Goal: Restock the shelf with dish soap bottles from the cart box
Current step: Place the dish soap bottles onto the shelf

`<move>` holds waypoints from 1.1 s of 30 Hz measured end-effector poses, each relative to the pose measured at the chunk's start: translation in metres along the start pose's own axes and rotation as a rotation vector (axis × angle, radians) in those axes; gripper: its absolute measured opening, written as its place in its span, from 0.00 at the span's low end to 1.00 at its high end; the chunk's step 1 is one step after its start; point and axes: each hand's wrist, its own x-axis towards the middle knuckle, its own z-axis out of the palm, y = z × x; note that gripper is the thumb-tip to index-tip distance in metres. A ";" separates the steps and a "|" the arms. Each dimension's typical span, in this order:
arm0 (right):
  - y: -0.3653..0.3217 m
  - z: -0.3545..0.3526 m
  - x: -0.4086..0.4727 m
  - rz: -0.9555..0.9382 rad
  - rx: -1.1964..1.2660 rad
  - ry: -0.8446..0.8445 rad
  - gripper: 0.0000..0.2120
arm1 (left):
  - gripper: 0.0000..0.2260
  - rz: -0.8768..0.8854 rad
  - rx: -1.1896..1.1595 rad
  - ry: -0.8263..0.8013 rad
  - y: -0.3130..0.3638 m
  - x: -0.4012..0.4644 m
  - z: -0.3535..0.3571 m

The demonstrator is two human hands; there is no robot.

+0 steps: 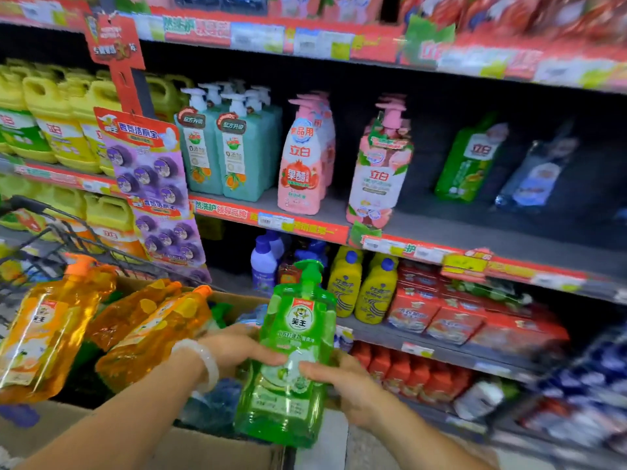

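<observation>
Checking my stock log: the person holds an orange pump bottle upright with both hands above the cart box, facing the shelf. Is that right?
Not quite. The head view shows the held pump bottle is green, not orange; the orange bottles lie in the cart box. The rest stands: left hand and right hand both grip it upright.

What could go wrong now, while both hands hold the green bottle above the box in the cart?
1. The left hand and the right hand hold the green bottle only at its middle; it may slip.
2. The orange bottles lie tilted at the rim of the cardboard box; a knock may tip them out.
3. The pink bottle stands near the shelf edge; a careless placement may push it off.
</observation>
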 end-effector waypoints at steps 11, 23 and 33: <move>-0.025 -0.217 -0.167 -0.278 -0.058 0.198 0.36 | 0.32 0.377 0.195 -0.060 0.077 0.018 0.256; 0.021 -0.435 -0.384 -0.398 0.021 0.553 0.18 | 0.16 0.482 0.300 -0.402 0.120 0.036 0.577; 0.057 -0.624 -0.488 -0.444 0.111 0.873 0.24 | 0.31 0.525 0.417 -0.682 0.156 0.110 0.821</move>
